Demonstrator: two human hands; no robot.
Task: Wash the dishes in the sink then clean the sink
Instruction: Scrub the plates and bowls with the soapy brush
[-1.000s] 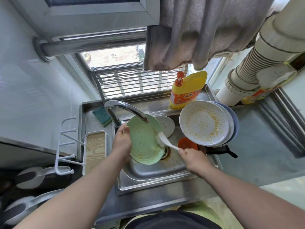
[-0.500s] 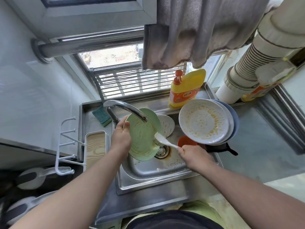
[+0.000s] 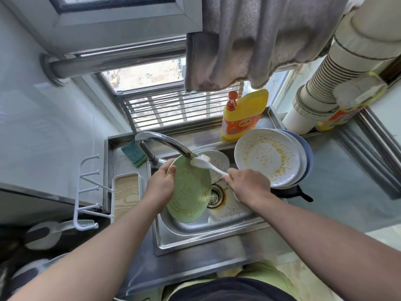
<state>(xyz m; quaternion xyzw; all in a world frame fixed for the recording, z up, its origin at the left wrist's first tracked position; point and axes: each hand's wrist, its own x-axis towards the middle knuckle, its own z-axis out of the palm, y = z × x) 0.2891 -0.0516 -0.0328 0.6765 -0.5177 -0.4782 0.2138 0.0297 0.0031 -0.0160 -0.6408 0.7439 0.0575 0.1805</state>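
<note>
My left hand grips the left rim of a light green plate, held tilted over the steel sink. In my right hand is the handle of a white dish brush, its head pressed against the plate's top edge just under the faucet. A small white dish leans behind the green plate. At the sink's right edge a stack of plates rests, the top white one smeared with yellow residue. The drain shows between my hands.
A yellow detergent bottle stands on the back ledge. A green sponge lies left of the faucet, a wood-grain tray and a white hook rack further left. A black pan handle pokes out under the plates. A towel hangs overhead.
The brush head has moved from the plate's lower right up to its top edge under the faucet. My right hand rose and shifted left, covering the orange item in the sink.
</note>
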